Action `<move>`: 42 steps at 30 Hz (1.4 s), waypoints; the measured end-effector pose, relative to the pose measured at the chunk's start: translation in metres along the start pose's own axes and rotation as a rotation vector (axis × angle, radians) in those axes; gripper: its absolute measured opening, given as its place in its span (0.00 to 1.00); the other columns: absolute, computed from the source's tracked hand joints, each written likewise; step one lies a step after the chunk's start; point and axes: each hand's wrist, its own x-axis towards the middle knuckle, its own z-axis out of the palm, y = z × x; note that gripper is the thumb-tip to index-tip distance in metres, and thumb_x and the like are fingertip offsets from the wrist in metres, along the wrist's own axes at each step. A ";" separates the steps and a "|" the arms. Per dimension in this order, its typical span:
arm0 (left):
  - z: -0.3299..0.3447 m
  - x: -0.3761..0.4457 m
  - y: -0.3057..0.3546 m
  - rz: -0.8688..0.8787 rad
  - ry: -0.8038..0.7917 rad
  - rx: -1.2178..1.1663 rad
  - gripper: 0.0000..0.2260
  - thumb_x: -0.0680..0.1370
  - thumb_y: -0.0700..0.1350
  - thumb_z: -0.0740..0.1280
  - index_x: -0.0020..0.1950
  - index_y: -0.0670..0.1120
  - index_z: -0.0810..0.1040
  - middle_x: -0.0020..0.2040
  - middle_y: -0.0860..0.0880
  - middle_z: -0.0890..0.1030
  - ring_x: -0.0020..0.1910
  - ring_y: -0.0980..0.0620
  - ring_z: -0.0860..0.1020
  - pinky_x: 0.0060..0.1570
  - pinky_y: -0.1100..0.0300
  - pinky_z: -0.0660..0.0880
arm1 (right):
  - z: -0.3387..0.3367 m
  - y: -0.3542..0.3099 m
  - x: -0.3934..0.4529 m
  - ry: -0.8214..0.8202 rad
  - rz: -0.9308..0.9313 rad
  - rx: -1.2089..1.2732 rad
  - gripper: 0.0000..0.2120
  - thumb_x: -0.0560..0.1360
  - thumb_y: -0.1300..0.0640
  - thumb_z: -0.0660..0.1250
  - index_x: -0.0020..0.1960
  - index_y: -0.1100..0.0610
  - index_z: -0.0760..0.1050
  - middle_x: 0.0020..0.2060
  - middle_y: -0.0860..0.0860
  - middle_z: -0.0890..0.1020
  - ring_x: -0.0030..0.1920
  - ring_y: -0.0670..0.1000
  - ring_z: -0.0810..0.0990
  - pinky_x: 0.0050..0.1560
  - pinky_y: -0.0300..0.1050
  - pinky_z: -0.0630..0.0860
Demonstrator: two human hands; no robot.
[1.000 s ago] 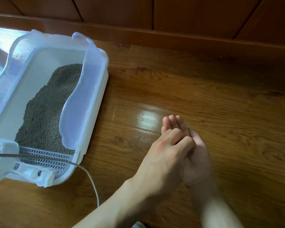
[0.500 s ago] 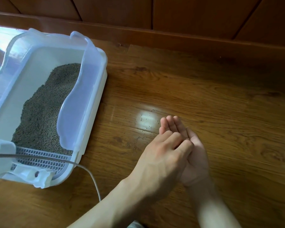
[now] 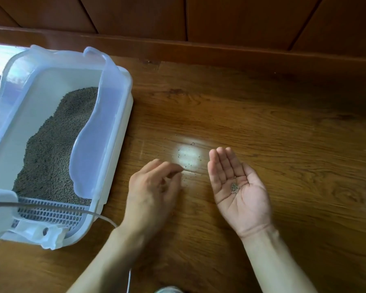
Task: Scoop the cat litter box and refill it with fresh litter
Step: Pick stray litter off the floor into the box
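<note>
Right hand (image 3: 240,193) lay palm-up with fingers straight, cradling litter grains (image 3: 234,188), left hand (image 3: 154,195) blurred, fingers loosely curled, holding nothing visible, litter box (image 3: 114,127) toward floor's (image 3: 262,123) left edge.

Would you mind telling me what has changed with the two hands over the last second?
The left hand, which lay over the right palm, has lifted off and moved left toward the scattered litter grains on the floor, its fingers loosely curled. The right hand stays palm up, now uncovered, with a small pile of grains in it. The litter box and cable have not moved.
</note>
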 end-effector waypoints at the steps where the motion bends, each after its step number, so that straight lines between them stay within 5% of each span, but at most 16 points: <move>1: 0.002 -0.001 -0.015 0.010 -0.085 0.101 0.08 0.78 0.43 0.70 0.56 0.47 0.84 0.49 0.54 0.82 0.47 0.56 0.79 0.44 0.57 0.79 | 0.000 -0.001 -0.001 -0.019 0.003 0.019 0.24 0.83 0.52 0.52 0.53 0.66 0.82 0.53 0.60 0.84 0.57 0.60 0.83 0.53 0.54 0.82; 4: 0.013 -0.005 -0.048 0.147 -0.331 0.395 0.18 0.80 0.47 0.64 0.71 0.50 0.74 0.68 0.51 0.76 0.66 0.51 0.73 0.63 0.53 0.75 | 0.002 0.000 -0.001 -0.012 0.005 0.007 0.23 0.83 0.53 0.52 0.51 0.66 0.83 0.53 0.60 0.84 0.56 0.60 0.83 0.51 0.53 0.83; 8: 0.034 -0.006 -0.059 0.208 -0.512 0.507 0.26 0.78 0.46 0.63 0.76 0.46 0.66 0.76 0.47 0.67 0.74 0.46 0.66 0.63 0.48 0.76 | 0.007 0.004 -0.005 -0.002 0.009 -0.037 0.23 0.82 0.53 0.54 0.51 0.66 0.83 0.53 0.61 0.84 0.57 0.60 0.83 0.51 0.54 0.83; 12: 0.036 -0.004 -0.063 0.257 -0.478 0.518 0.22 0.75 0.42 0.69 0.70 0.43 0.74 0.70 0.45 0.73 0.66 0.46 0.72 0.45 0.53 0.83 | 0.007 0.004 -0.006 0.002 0.001 -0.043 0.23 0.82 0.53 0.54 0.51 0.66 0.83 0.53 0.61 0.84 0.57 0.60 0.83 0.51 0.54 0.83; 14: 0.033 -0.008 -0.066 0.285 -0.454 0.471 0.16 0.78 0.43 0.63 0.65 0.42 0.77 0.65 0.46 0.75 0.61 0.48 0.73 0.40 0.53 0.82 | 0.005 0.003 -0.005 -0.010 0.003 -0.038 0.23 0.82 0.53 0.54 0.51 0.67 0.83 0.53 0.61 0.84 0.57 0.60 0.83 0.51 0.54 0.83; 18: 0.028 -0.019 -0.070 0.343 -0.479 0.451 0.20 0.77 0.44 0.52 0.58 0.40 0.80 0.56 0.46 0.78 0.52 0.47 0.76 0.33 0.51 0.80 | 0.002 0.003 -0.004 0.015 0.004 -0.043 0.23 0.83 0.53 0.54 0.52 0.66 0.83 0.53 0.61 0.84 0.58 0.60 0.82 0.52 0.54 0.82; 24: 0.027 -0.018 -0.075 0.420 -0.521 0.504 0.14 0.77 0.42 0.55 0.48 0.41 0.81 0.47 0.46 0.79 0.45 0.46 0.75 0.29 0.51 0.78 | 0.001 0.007 -0.003 0.008 0.025 -0.045 0.22 0.83 0.54 0.53 0.53 0.67 0.82 0.54 0.61 0.84 0.58 0.61 0.82 0.53 0.55 0.82; 29: 0.025 -0.009 -0.073 0.426 -0.534 0.486 0.04 0.74 0.37 0.69 0.48 0.43 0.80 0.45 0.47 0.78 0.42 0.47 0.75 0.31 0.52 0.78 | 0.002 0.007 -0.004 0.018 0.018 -0.043 0.23 0.84 0.53 0.53 0.52 0.66 0.83 0.54 0.61 0.84 0.58 0.60 0.82 0.53 0.54 0.82; 35: 0.028 0.000 -0.070 0.321 -0.467 0.374 0.04 0.74 0.38 0.68 0.48 0.44 0.79 0.44 0.49 0.79 0.43 0.48 0.76 0.36 0.50 0.79 | 0.002 0.008 -0.005 0.008 0.019 -0.040 0.23 0.83 0.53 0.53 0.52 0.67 0.82 0.54 0.61 0.84 0.58 0.61 0.82 0.53 0.54 0.82; 42: 0.006 0.003 0.004 0.048 -0.040 -0.053 0.08 0.68 0.33 0.75 0.39 0.45 0.79 0.38 0.53 0.80 0.37 0.54 0.79 0.35 0.54 0.78 | 0.002 0.010 -0.005 0.037 0.024 -0.051 0.24 0.82 0.52 0.53 0.51 0.66 0.83 0.53 0.61 0.84 0.56 0.61 0.83 0.52 0.54 0.82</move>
